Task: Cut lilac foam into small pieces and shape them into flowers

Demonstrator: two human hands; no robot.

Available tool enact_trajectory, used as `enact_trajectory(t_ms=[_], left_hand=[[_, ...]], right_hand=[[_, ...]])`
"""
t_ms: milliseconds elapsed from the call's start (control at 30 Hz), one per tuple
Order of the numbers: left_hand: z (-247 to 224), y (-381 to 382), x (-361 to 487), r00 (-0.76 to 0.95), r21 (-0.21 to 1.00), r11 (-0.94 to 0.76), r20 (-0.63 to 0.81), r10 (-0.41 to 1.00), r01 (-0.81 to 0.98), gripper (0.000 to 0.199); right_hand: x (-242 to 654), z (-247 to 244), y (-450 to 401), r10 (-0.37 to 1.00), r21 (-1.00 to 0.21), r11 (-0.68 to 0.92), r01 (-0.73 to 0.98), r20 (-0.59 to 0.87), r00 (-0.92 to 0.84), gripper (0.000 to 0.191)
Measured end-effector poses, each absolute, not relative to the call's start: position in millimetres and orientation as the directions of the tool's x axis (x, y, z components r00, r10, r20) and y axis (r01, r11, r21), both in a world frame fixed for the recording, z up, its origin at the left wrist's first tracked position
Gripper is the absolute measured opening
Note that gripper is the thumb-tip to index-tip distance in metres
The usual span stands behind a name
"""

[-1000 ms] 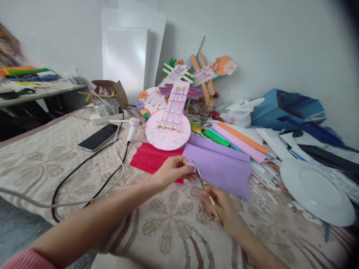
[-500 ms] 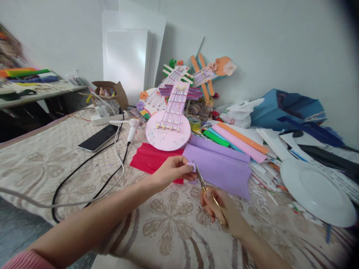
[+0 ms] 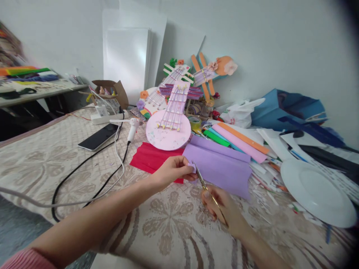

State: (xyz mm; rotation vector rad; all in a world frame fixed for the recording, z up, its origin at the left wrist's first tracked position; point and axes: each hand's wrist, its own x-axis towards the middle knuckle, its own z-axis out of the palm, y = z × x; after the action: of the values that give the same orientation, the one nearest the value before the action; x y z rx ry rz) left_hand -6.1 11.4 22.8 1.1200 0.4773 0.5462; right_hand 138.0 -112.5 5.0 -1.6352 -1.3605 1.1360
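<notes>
My left hand pinches a small piece of purple paper between thumb and fingers. Gold-handled scissors are gripped in my right hand, their blades pointing up and touching or very near the edge of that piece. Behind the hands lies a sheet of purple crepe paper, with red crepe paper to its left. A pink round-bodied paper guitar with string-like lines stands just beyond both sheets.
To the left are a white glue gun, a black phone and looping cables. A white plate, paper scraps and coloured rolls crowd the right. More decorated guitars lean against the wall.
The scissor blades look slightly closer together, and my right hand has shifted very little. My left hand stays in place with the purple piece.
</notes>
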Motion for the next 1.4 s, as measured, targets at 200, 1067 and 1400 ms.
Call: enact_trajectory(t_ms=[200, 1067, 1400], left_hand=[[23.1, 12.0, -6.4, 0.772, 0.933, 0.323, -0.087, 0.63, -0.159, 0.023], [28.5, 25.0, -13.5, 0.866, 0.914, 0.397, -0.126, 0.484, -0.088, 0.023], [28.3, 32.5, -16.8, 0.909, 0.919, 0.389, -0.109, 0.402, -0.062, 0.02]], right_hand=[[137.0, 7.7, -112.6, 0.976, -0.913, -0.218, 0.345, -0.207, 0.069, 0.046], [145.7, 10.8, -114.6, 0.985, -0.844, -0.168, 0.51, -0.167, 0.049, 0.044], [142.9, 10.0, -114.5, 0.973, -0.871, -0.22, 0.439, -0.226, 0.04, 0.046]])
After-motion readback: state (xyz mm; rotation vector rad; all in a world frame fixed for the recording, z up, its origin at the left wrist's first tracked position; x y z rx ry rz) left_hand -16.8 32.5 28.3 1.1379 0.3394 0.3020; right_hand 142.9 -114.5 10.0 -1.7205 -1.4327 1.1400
